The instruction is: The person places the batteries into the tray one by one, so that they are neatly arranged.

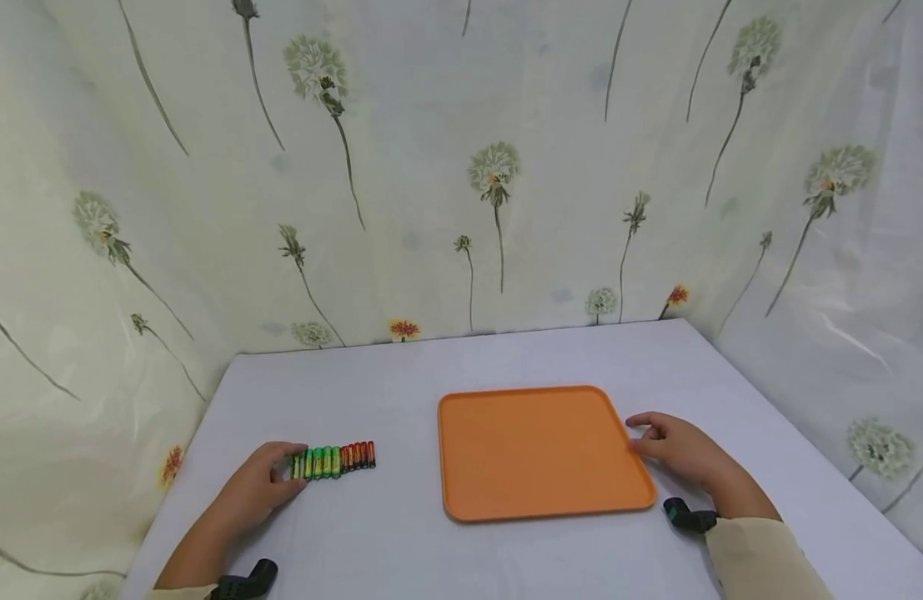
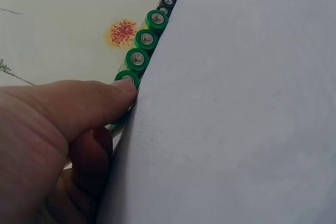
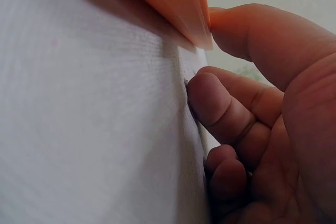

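A row of green batteries (image 1: 326, 462) and smaller red-and-black batteries (image 1: 358, 456) lies side by side on the left of the table. At its left end my left hand (image 1: 254, 489) pinches the green batteries, index finger at the far ends and thumb at the near ends. In the left wrist view the thumb (image 2: 100, 103) covers part of a green battery's end. An orange tray (image 1: 539, 454) lies flat right of the batteries. Beside its right rim rests my right hand (image 1: 682, 450); its thumb (image 3: 247, 30) touches the rim and the other fingers are loosely bent.
A white cloth (image 1: 371, 542) covers the table. Behind and at both sides stands a curtain (image 1: 416, 167) printed with dandelions. Black wrist devices, one at the left wrist (image 1: 247, 579) and one at the right wrist (image 1: 689, 517), sit near the table surface.
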Demonstrator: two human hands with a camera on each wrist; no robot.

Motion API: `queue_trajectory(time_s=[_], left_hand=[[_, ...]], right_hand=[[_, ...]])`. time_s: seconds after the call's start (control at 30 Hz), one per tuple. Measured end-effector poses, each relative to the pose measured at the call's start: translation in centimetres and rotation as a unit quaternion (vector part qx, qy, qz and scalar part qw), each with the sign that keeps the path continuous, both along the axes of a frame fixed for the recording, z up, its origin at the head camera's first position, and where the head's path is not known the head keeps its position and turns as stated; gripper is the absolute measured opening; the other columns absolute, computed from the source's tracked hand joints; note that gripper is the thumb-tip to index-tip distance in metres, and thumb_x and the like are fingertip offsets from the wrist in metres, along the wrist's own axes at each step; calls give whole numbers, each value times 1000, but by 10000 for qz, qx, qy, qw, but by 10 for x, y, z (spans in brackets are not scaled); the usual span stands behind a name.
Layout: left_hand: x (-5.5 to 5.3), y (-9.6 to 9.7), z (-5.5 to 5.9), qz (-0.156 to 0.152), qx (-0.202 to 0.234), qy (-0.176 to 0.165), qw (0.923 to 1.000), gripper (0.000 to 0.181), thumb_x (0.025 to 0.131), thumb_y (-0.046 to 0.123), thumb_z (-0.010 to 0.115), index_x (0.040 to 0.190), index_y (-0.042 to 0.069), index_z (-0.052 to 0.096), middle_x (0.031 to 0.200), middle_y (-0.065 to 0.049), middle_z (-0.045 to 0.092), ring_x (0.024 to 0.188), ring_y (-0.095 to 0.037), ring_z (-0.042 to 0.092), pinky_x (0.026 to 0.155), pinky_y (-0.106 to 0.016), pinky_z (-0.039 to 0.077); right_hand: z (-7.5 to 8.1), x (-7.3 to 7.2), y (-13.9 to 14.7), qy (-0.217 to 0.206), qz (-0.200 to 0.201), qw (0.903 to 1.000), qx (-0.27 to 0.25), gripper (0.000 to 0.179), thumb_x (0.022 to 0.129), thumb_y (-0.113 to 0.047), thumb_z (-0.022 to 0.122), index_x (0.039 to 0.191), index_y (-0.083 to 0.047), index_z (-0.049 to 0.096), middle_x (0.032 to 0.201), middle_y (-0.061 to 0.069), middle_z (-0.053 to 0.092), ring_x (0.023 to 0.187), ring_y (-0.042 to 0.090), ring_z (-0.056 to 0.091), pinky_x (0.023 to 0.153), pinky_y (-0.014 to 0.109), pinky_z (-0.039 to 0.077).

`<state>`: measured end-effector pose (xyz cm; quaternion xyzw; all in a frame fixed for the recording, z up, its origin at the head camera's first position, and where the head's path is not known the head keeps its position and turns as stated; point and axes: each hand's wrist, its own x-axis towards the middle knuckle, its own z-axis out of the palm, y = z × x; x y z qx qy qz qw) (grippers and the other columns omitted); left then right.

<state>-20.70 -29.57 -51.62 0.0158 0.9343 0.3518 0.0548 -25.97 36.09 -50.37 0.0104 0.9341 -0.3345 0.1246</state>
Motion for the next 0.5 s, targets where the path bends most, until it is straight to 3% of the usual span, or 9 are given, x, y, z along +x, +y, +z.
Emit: queue_trajectory(time_s=[0.23, 0.5], left_hand=[[1, -4, -1, -44, -146, -92, 9998, 55, 93, 21, 81, 143, 11, 62, 144, -14, 54, 84, -17, 52, 66, -30, 44], [2, -7, 2, -67, 161, -98, 9998, 56, 92, 21, 81, 143, 8, 61, 136, -14, 56, 82, -16, 54, 66, -28, 44]], right_hand=[[-5, 3, 2, 103, 78, 9998, -127, 52, 96, -36, 75, 139, -10, 63, 91, 4, 62, 79, 21, 53, 65, 31, 40], [-5, 0, 4, 166, 140, 9998, -12, 50, 96, -37, 74, 139, -11, 65, 92, 3, 61, 79, 20, 54, 65, 31, 41]])
